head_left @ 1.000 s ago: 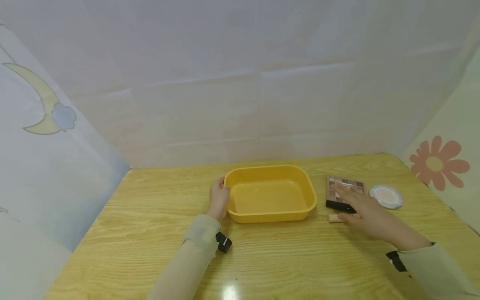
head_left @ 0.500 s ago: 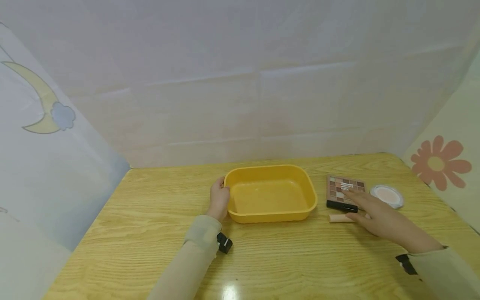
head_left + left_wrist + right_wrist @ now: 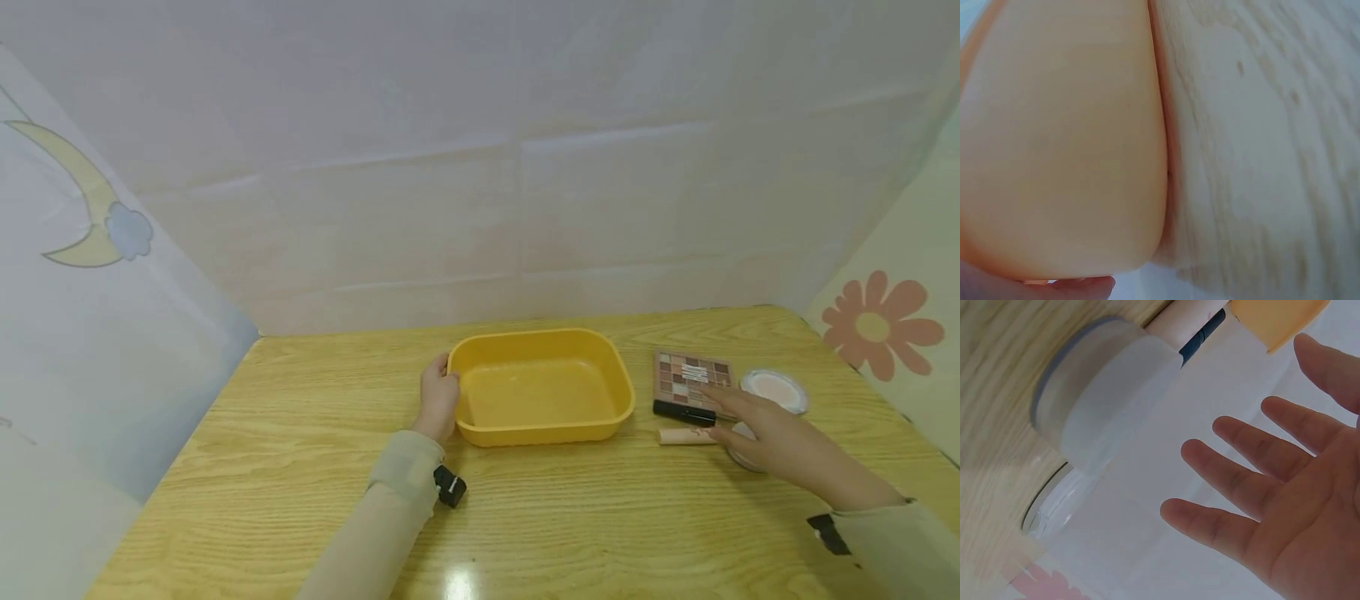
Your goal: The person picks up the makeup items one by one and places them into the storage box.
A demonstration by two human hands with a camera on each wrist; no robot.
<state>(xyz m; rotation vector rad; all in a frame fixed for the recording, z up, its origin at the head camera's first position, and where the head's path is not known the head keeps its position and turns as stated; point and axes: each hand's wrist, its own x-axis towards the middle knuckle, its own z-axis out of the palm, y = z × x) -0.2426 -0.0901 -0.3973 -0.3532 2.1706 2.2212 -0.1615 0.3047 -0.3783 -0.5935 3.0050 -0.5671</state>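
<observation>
The left hand (image 3: 438, 397) grips the central yellow rectangular plastic tray (image 3: 543, 436); the right hand (image 3: 795, 454), fingers spread, holds nothing near a frosted round jar (image 3: 1113, 394). This jar, a checkered brown palette (image 3: 678, 379), black cylinder (image 3: 684, 412), pale-pink tube (image 3: 681, 437) and round white compact (image 3: 777, 388) lie outside, right, on the wood-grain table (image 3: 300, 500) before pale sheeting (image 3: 375, 217).

The palette (image 3: 681, 387) bears white lettering (image 3: 694, 374), too blurred to read.

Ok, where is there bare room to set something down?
The table is bare left of the left hand, and between the sleeves in front of the yellow tray. The tray's floor is bare too. Right of the tray is crowded: palette, black tube, beige tube, jar and compact cluster there, the right hand among them.
</observation>
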